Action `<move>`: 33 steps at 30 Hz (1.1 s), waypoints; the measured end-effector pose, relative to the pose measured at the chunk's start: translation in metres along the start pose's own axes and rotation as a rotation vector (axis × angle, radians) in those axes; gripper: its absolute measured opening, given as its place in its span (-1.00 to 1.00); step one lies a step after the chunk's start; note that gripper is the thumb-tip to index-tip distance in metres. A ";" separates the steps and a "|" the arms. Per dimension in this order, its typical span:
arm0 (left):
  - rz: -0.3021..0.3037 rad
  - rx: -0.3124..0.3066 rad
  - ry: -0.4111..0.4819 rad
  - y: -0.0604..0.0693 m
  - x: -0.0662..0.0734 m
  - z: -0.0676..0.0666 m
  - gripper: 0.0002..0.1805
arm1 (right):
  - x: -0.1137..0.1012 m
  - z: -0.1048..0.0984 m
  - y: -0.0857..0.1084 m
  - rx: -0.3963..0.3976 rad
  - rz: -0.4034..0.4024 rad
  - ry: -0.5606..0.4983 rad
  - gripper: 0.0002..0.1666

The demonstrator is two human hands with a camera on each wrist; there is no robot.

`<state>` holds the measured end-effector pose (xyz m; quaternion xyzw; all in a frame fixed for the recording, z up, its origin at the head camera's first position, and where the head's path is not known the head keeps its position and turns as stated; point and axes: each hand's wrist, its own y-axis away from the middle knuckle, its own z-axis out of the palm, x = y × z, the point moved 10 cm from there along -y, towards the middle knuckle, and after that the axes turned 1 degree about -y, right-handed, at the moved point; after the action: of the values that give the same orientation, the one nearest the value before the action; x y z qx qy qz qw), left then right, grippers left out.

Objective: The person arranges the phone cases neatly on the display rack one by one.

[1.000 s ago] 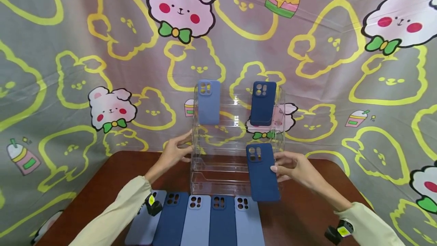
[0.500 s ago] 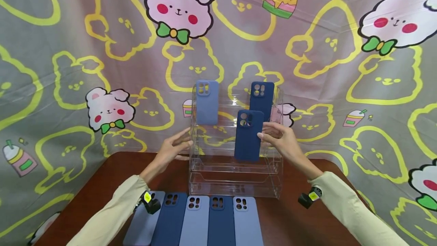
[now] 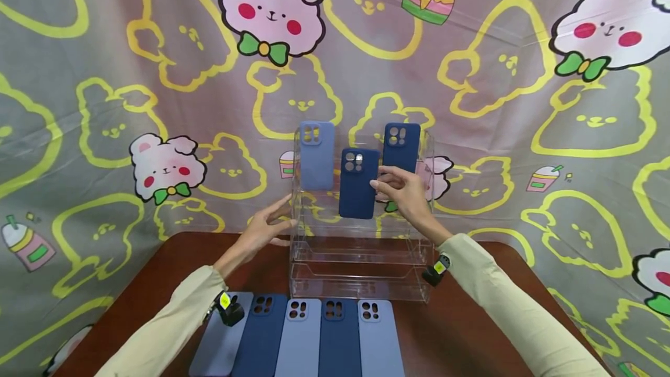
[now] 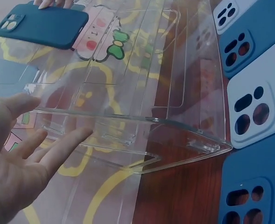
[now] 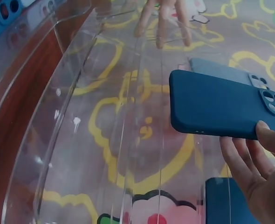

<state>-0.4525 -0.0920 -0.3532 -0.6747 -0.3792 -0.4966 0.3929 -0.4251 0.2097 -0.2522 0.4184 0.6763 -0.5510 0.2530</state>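
Observation:
A dark blue phone case (image 3: 358, 191) is pinched at its right edge by my right hand (image 3: 408, 194), thumb in front and fingers behind. It hangs upright in front of the clear tiered display rack (image 3: 335, 290). On the rack's top tier stand a light blue phone case (image 3: 317, 162) at the left and another dark blue phone case (image 3: 402, 141) at the right, partly covered by my right hand. My left hand (image 3: 262, 228) is at the rack's left side, fingers extended. In the left wrist view, the left hand's fingers (image 4: 65, 147) are spread beside the clear panel and hold nothing.
Several phone cases lie in a row in front of the rack, light blue ones (image 3: 300, 342) alternating with dark blue ones (image 3: 340, 342). They rest on a brown table (image 3: 450, 330). A patterned cloth (image 3: 497, 74) hangs close behind the rack.
My right hand has raised the dark blue case from low at the rack's right front, moving it up and left toward the upper middle. The left hand stays at the rack's left side.

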 end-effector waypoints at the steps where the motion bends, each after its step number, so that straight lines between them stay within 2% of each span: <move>1: -0.001 -0.002 0.002 0.000 0.000 0.000 -0.18 | 0.000 0.002 -0.002 0.005 -0.010 -0.007 -0.45; 3: -0.001 -0.009 0.007 0.000 0.000 0.000 -0.18 | 0.000 0.008 -0.006 0.001 -0.020 -0.041 -0.46; 7: 0.002 -0.029 0.009 -0.002 0.001 0.004 -0.18 | 0.001 0.016 -0.011 0.009 -0.022 -0.024 -0.47; 14: 0.013 -0.045 0.002 -0.006 0.003 0.006 -0.19 | 0.005 0.033 -0.015 0.039 -0.057 -0.063 -0.53; 20: 0.017 -0.037 -0.008 -0.002 0.000 0.003 -0.19 | 0.012 0.054 -0.013 0.015 -0.067 0.001 -0.55; 22: 0.019 -0.037 -0.006 -0.001 -0.001 0.002 -0.19 | 0.013 0.059 -0.011 0.012 -0.069 -0.008 -0.55; 29: 0.038 -0.043 -0.013 -0.002 0.000 0.002 -0.19 | 0.008 0.070 -0.010 0.057 -0.130 -0.079 -0.56; 33: 0.038 -0.039 -0.001 0.000 -0.002 0.002 -0.20 | 0.012 0.077 -0.008 0.104 -0.106 -0.096 -0.65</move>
<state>-0.4524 -0.0900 -0.3555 -0.6897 -0.3567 -0.4959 0.3886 -0.4474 0.1386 -0.2775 0.3676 0.6550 -0.6176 0.2333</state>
